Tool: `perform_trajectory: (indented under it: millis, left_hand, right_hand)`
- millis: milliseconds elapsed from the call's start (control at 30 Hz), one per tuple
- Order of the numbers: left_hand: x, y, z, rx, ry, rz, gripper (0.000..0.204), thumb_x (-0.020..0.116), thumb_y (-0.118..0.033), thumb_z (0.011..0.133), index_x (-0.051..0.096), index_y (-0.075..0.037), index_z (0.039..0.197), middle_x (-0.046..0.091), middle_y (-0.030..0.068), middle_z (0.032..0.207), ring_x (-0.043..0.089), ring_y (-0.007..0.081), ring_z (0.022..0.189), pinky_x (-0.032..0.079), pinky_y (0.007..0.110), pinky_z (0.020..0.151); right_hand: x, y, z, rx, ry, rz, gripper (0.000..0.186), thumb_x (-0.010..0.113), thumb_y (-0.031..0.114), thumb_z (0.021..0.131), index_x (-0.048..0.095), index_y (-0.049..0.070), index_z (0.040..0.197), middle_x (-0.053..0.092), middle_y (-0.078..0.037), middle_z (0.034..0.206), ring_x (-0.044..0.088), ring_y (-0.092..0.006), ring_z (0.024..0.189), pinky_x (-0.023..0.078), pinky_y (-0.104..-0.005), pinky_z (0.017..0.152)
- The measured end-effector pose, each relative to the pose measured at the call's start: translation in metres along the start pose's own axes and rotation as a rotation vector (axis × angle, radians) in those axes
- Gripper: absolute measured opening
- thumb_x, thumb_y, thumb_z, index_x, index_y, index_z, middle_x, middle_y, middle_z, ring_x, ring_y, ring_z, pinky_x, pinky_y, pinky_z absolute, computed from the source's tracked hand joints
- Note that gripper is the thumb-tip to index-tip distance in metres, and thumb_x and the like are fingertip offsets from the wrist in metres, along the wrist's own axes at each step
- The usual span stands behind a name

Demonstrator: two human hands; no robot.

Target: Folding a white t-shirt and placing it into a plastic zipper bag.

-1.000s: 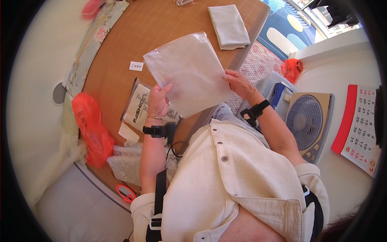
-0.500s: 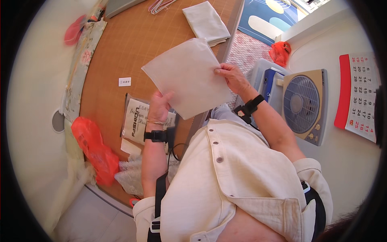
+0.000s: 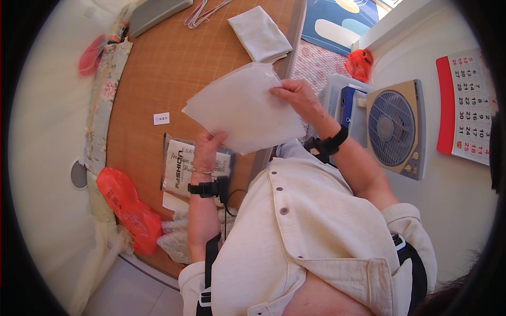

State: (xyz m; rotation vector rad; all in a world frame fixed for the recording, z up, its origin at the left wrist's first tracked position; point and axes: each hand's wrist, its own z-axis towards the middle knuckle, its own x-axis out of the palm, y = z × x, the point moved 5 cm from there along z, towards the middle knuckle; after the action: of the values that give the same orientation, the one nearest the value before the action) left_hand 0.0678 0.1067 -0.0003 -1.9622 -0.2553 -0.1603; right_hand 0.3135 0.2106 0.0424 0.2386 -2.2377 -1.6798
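Between my hands, over the brown table mat, are several whitish, see-through frosted plastic bags (image 3: 245, 108), lying one on another with their edges slightly fanned at the left. My left hand (image 3: 208, 149) grips their lower left edge, thumb on top and the other fingers hidden beneath. At the upper right edge my right hand (image 3: 302, 100) pinches them between thumb and fingers. Below my left wrist lies a clear package (image 3: 179, 158) with white folded cloth and dark lettering. A folded white cloth (image 3: 260, 34) rests beyond the bags.
A red plastic bag (image 3: 129, 210) and crumpled clear wrap (image 3: 176, 237) lie at the near left. Hangers (image 3: 203, 16), a grey case (image 3: 155, 15) and a small white card (image 3: 161, 118) are on the table. To the right stand a fan (image 3: 392, 126) and a clear bin (image 3: 337, 87).
The bags' edges have spread apart a little at the upper left. My right hand has shifted slightly left along their edge. The whole view has tilted a little.
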Motion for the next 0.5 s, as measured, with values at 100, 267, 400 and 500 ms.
perform_trajectory:
  millis: [100, 267, 400, 500]
  left_hand:
    - [-0.007, -0.038, -0.013, 0.134, -0.247, 0.09, 0.02, 0.062, -0.004, 0.084, 0.064, -0.001, 0.104, 0.064, 0.0021, 0.093, 0.059, 0.0104, 0.086, 0.047, 0.024, 0.077]
    - [-0.01, -0.117, -0.045, 0.499, -0.53, 0.438, 0.016, 0.064, -0.002, 0.082, 0.065, 0.0, 0.099, 0.062, 0.002, 0.087, 0.057, 0.0108, 0.081, 0.046, 0.023, 0.073]
    - [0.057, -0.133, -0.049, 0.643, -0.315, 0.681, 0.01, 0.066, -0.001, 0.08, 0.066, 0.0, 0.089, 0.06, 0.0061, 0.083, 0.057, 0.0125, 0.073, 0.045, 0.024, 0.066]
    - [0.069, -0.126, -0.043, 0.605, -0.267, 0.663, 0.009, 0.066, -0.001, 0.08, 0.067, 0.0, 0.088, 0.059, 0.0054, 0.082, 0.056, 0.0114, 0.072, 0.044, 0.023, 0.064]
  right_hand:
    - [0.007, 0.014, -0.007, -0.125, -0.009, -0.31, 0.018, 0.064, 0.017, 0.085, 0.067, 0.0, 0.084, 0.06, -0.003, 0.065, 0.057, -0.0097, 0.06, 0.046, -0.0267, 0.057]
    - [0.029, 0.045, -0.022, -0.449, 0.02, -0.895, 0.013, 0.065, 0.015, 0.081, 0.067, 0.003, 0.085, 0.061, -0.011, 0.069, 0.061, -0.0228, 0.061, 0.046, -0.0337, 0.056]
    - [0.047, 0.049, -0.031, -0.583, -0.004, -0.981, 0.009, 0.065, 0.013, 0.079, 0.068, 0.008, 0.085, 0.062, -0.008, 0.073, 0.061, -0.0282, 0.067, 0.048, -0.0365, 0.058]
    - [0.051, 0.046, -0.033, -0.616, 0.002, -1.059, 0.009, 0.064, 0.012, 0.079, 0.068, 0.011, 0.086, 0.062, -0.006, 0.072, 0.062, -0.0265, 0.067, 0.049, -0.0363, 0.058]
